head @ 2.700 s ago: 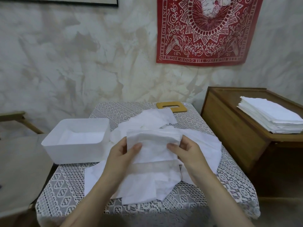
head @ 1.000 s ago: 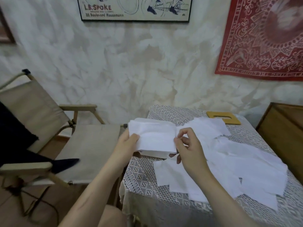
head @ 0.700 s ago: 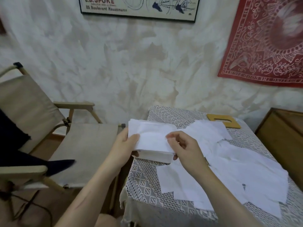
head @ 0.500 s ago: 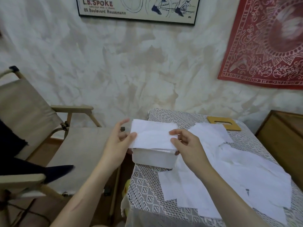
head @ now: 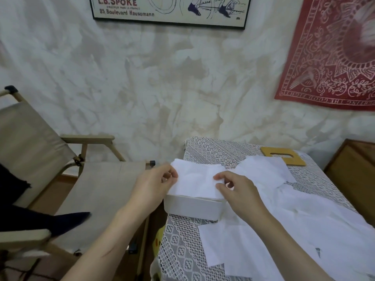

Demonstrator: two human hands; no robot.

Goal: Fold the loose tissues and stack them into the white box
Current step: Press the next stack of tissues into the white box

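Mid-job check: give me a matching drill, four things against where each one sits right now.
Things
1. folded tissue
2. box
3. wooden lid
4. loose tissues

Places
A. far side of the table
B. spread over the tablecloth, right of the box
C. pinched between the left hand and the right hand
D. at the table's left edge, under the folded tissue

Pairs: 1-C, 2-D, 3-A, 4-B
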